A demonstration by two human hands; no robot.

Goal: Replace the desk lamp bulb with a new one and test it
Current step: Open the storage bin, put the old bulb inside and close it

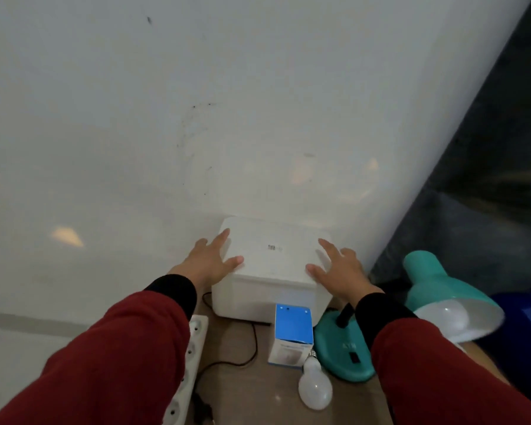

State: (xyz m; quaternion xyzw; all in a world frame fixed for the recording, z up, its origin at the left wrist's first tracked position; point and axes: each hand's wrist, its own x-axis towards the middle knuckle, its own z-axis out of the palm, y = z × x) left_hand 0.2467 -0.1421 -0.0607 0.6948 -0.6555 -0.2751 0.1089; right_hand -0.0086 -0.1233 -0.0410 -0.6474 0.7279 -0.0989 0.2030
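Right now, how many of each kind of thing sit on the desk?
Bulbs: 2, one loose, one in the lamp shade
Lamp: 1
White box: 1
Blue carton: 1
Power strip: 1
Total: 6

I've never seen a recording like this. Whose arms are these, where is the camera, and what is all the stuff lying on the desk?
There is no machine here: a person wears one camera on the head, looking down at their own arms in red sleeves. The left hand and right hand lie spread on the lid of a white box standing against the wall; neither has closed around anything. On the brown desk stand a teal desk lamp with a bulb in its shade, a blue bulb carton and a loose white bulb lying beside the lamp's base. A white power strip lies at the left, with a black cable nearby.
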